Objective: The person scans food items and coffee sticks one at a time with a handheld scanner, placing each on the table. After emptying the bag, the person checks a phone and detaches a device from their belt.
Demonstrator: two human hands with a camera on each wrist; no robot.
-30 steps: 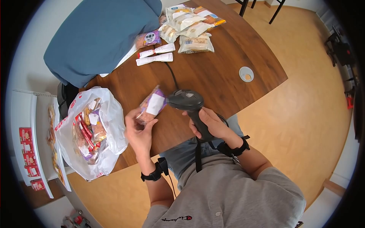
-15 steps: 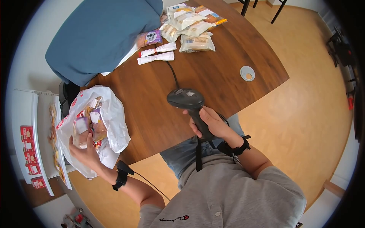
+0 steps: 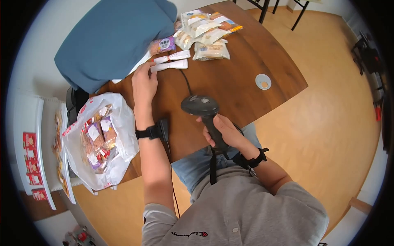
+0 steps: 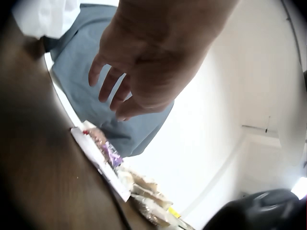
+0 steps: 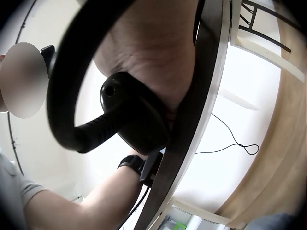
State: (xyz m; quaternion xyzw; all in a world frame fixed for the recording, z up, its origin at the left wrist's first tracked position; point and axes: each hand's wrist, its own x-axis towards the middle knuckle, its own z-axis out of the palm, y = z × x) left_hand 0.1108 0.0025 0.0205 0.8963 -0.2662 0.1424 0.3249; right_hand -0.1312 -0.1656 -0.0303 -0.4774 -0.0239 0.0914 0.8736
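My right hand [image 3: 223, 131] grips the handle of a black handheld scanner [image 3: 200, 105] over the table's near edge. The left hand [image 3: 145, 84] reaches over the table, fingertips beside the left end of a white wrapped stick [image 3: 170, 65]; whether they touch it I cannot tell. In the left wrist view the fingers of the left hand [image 4: 139, 72] hang loosely bent with nothing between them, above the white sticks [image 4: 100, 163]. A second white stick [image 3: 179, 55] lies just behind, near a purple-labelled packet [image 3: 162, 45].
A white plastic bag [image 3: 127, 141] full of packets stands at the table's left. Several pale packets [image 3: 211, 50] are piled at the back beside a blue cloth [image 3: 111, 45]. A round disc [image 3: 263, 82] lies at the right. A cable [image 3: 185, 82] runs behind the scanner.
The left hand carried a purple-labelled packet to the white bag, let it go there, and moved up to the white sticks. The right hand keeps hold of the scanner, nearly unmoved.
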